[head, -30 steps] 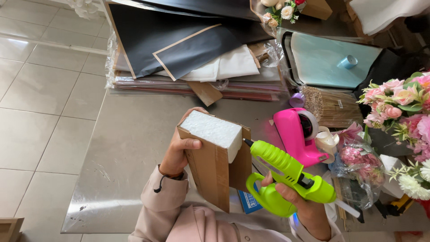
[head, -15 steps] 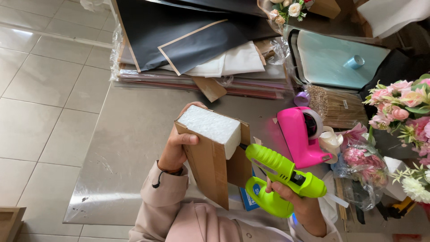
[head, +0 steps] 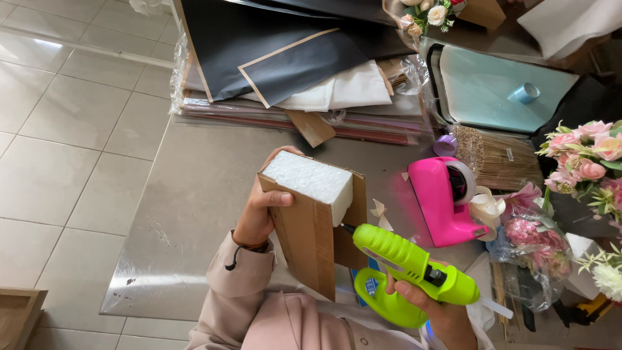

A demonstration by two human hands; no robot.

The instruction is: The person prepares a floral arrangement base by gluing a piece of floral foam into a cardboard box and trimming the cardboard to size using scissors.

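Note:
My left hand (head: 259, 209) grips an upright block of white foam (head: 310, 179) wrapped in brown cardboard (head: 304, 243), fingers on its left side. A cardboard flap stands loose along the block's right side. My right hand (head: 431, 308) holds a lime-green glue gun (head: 403, 259) by the handle. The gun's nozzle points left and up, its tip at the gap between the foam and the loose flap.
A pink tape dispenser (head: 446, 201) stands right of the block. Pink and white flowers (head: 586, 162) fill the right edge. Stacked black, white and coloured paper sheets (head: 285, 71) lie at the back. A light blue sheet with a ribbon roll (head: 525, 92) lies beyond. Tiled floor (head: 65, 129) is at left.
The glue gun has dropped slightly and its nozzle has closed in on the block's right side. My left hand keeps the block in about the same place.

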